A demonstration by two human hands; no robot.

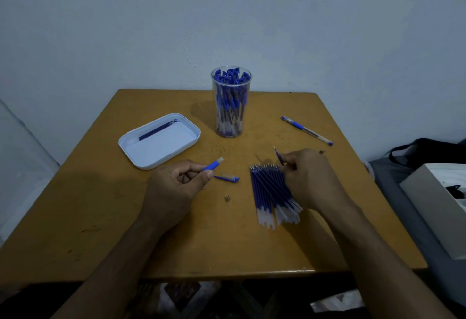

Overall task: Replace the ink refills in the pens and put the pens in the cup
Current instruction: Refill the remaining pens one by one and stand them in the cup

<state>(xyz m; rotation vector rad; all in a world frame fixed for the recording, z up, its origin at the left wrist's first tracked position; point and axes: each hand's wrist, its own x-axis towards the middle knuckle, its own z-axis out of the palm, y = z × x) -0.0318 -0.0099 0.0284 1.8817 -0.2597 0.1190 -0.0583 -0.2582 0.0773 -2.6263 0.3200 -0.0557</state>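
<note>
My left hand point(174, 187) grips a pen barrel point(214, 164) with a blue grip, its open end pointing up and right. My right hand point(310, 177) pinches one blue refill point(278, 156), tip upward, over a pile of new refills point(269, 192) lying on the table. A blue pen cap point(228, 178) lies just right of my left hand. A small metal pen tip point(227, 199) sits on the table below it. A clear cup point(230, 102) full of blue pens stands at the back centre. One whole pen point(306, 130) lies at the back right.
A white tray point(141, 152) at the left holds one used refill point(157, 130). The wooden table point(100, 230) stands against a pale wall. A dark bag point(428, 150) and a white box point(438, 205) lie off the table's right edge.
</note>
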